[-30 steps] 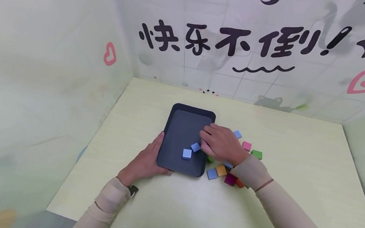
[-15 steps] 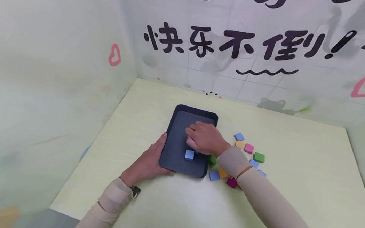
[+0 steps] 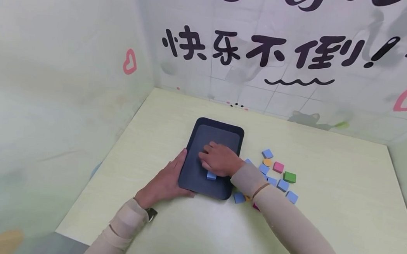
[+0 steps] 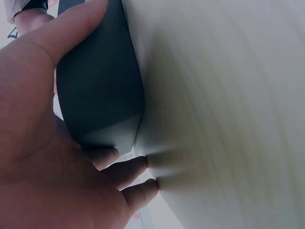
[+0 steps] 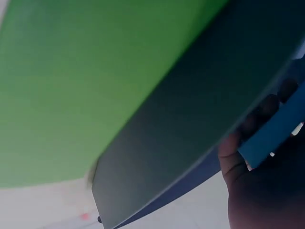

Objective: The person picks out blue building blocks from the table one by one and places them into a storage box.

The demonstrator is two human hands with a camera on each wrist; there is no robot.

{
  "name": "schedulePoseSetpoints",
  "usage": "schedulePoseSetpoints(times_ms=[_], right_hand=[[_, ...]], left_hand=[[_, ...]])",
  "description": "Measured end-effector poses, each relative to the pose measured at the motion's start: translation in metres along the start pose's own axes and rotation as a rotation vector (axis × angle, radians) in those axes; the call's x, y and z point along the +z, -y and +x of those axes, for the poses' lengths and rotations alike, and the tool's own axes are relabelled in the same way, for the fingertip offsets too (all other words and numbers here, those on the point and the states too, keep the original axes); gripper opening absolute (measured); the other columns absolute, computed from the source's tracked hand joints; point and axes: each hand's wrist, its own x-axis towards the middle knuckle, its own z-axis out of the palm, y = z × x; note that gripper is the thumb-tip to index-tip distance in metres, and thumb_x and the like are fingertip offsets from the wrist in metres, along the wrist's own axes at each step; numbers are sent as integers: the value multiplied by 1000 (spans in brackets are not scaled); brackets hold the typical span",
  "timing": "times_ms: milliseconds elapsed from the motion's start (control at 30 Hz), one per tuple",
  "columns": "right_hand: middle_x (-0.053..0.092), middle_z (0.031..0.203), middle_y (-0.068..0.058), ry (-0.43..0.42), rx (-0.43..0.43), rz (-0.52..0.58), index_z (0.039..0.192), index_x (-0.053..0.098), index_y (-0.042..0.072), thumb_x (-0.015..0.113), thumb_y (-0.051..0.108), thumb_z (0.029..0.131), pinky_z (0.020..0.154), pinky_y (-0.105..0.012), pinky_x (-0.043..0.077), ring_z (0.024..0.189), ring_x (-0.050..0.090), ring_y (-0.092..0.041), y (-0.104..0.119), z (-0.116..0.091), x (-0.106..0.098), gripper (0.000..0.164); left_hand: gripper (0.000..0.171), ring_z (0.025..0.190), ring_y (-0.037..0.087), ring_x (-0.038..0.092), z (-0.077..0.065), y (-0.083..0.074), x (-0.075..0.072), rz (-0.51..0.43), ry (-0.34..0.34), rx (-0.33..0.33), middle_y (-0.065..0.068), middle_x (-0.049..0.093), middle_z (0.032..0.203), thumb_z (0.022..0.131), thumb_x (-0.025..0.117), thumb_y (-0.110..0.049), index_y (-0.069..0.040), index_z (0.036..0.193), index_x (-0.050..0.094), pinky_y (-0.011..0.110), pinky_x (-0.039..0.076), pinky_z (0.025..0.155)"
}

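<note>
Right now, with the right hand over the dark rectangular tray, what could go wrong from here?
The right hand might nudge the blue square block close beside it inside the dark rectangular tray. The beige right sleeve passes over the loose coloured blocks and could brush them. If the left hand, touching the tray's side, eases off, the tray might slide.

Your beige sleeves [image 3: 285,221] show against a dark navy tray [image 3: 194,157], blue, pink and green blocks [image 3: 278,167], a pale-yellow tabletop [image 3: 190,231] and a whitish, grid-patterned wall [image 3: 292,99] with black Chinese characters [image 3: 261,38].
</note>
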Motion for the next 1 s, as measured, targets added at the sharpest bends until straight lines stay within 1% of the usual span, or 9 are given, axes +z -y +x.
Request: schedulePoseSetpoints(times_ms=[100, 233, 333, 400, 600, 867, 1000], right_hand=[[56, 113, -7, 7, 9, -9, 122, 60, 15, 41, 29, 108, 84, -37, 46, 97, 48, -23, 1, 0, 1, 27], [54, 117, -8, 13, 17, -58, 124, 59, 16, 44, 28, 107, 82, -37, 47, 98, 47, -23, 3, 1, 4, 26], [51, 120, -8, 19, 24, -90, 126, 59, 18, 44, 28, 107, 82, -36, 47, 100, 46, -23, 2, 2, 9, 26], [50, 121, -8, 8, 20, -98, 126, 59, 19, 44, 28, 107, 80, -36, 48, 99, 46, -23, 2, 2, 11, 25], [47, 122, -8, -12, 19, -75, 123, 59, 21, 43, 31, 108, 78, -35, 49, 98, 45, -22, 3, 0, 13, 24], [46, 125, -6, 14, 49, -64, 126, 57, 23, 40, 36, 109, 80, -35, 49, 102, 45, -21, 5, -1, 10, 28], [46, 126, -6, 9, 50, -66, 127, 58, 23, 40, 36, 109, 81, -36, 49, 102, 46, -21, 5, -1, 10, 28]], left_hand=[[136, 147, 25, 20, 0, 0, 0, -3, 1, 0, 2, 2, 166, 69, 85, -59, -8, 159, -3, 48, 24, 113], [136, 147, 25, 20, -1, 0, 1, -9, 3, 2, 2, 2, 166, 69, 85, -59, -9, 159, -4, 48, 23, 113], [137, 147, 25, 19, -1, 0, 1, -8, 7, 3, 2, 1, 166, 69, 85, -59, -9, 159, -4, 48, 22, 113], [137, 147, 25, 19, -1, 0, 1, -7, 8, 3, 1, 0, 166, 69, 85, -59, -9, 159, -4, 48, 22, 113], [136, 147, 23, 17, -1, 0, 0, 1, 7, 6, 2, -1, 165, 70, 85, -59, -9, 159, -5, 47, 21, 114], [135, 148, 23, 17, -1, 0, 0, 10, 9, 7, 2, -1, 166, 70, 83, -60, -9, 159, -4, 47, 22, 113], [135, 148, 22, 16, -1, 0, 1, 7, 11, 4, 1, -1, 166, 70, 83, -61, -9, 159, -4, 47, 21, 114]])
